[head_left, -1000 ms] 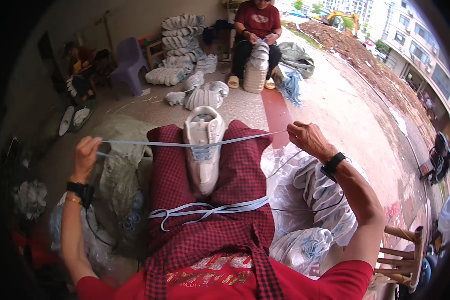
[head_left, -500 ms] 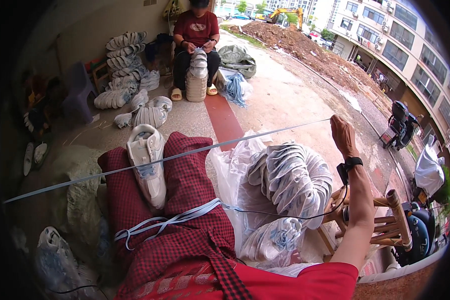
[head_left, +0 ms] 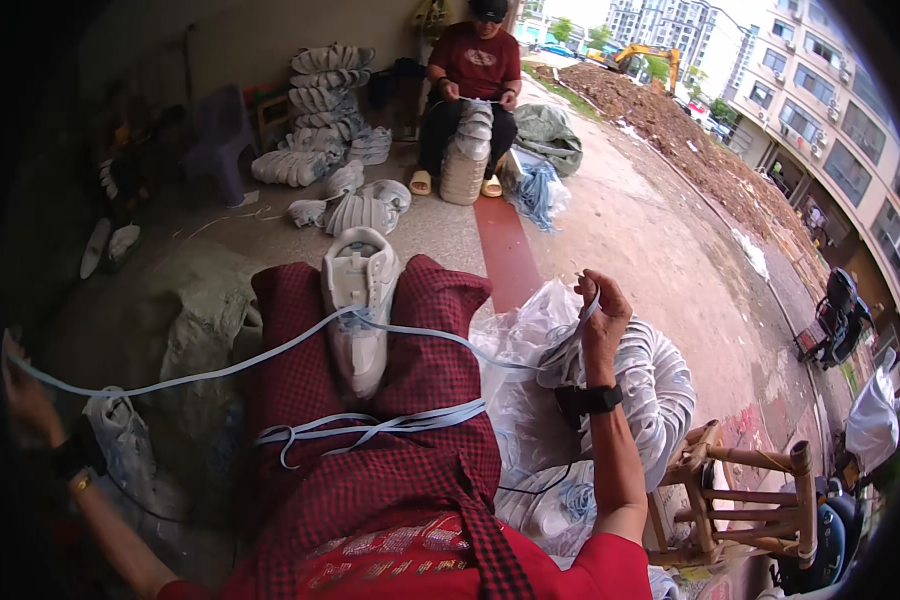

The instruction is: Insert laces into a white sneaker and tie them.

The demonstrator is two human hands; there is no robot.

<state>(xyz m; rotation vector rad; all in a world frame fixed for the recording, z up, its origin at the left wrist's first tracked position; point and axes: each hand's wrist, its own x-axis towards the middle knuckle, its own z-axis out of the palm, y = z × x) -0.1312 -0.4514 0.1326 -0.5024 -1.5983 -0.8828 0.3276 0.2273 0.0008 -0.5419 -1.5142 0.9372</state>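
Observation:
A white sneaker [head_left: 358, 345] with light blue parts rests between my knees on the red-and-black checked apron [head_left: 425, 345], toe toward me. A light blue shoelace [head_left: 225, 374] crosses the front of its lace opening, and one side runs out to each hand. My left hand [head_left: 32, 395], dim at the left rim, grips one side of the lace. The other side sags to my raised right hand [head_left: 604, 325], where thumb and fingers pinch it. Several more light blue laces [head_left: 380, 428] lie across my lap.
White shoes [head_left: 660, 395] lie stacked in clear plastic at my right, beside a bamboo stool [head_left: 740, 490]. Ahead sits a co-worker [head_left: 477, 65], handling a lace over a stack of shoe parts. More shoe rows [head_left: 325, 110] stand by the wall. Dim shoes [head_left: 120, 430] lie at my left.
The lace was taut across the sneaker; now it hangs slack and meets the shoe's front. My right hand came inward and lower. My left hand has come into view. The view swung left.

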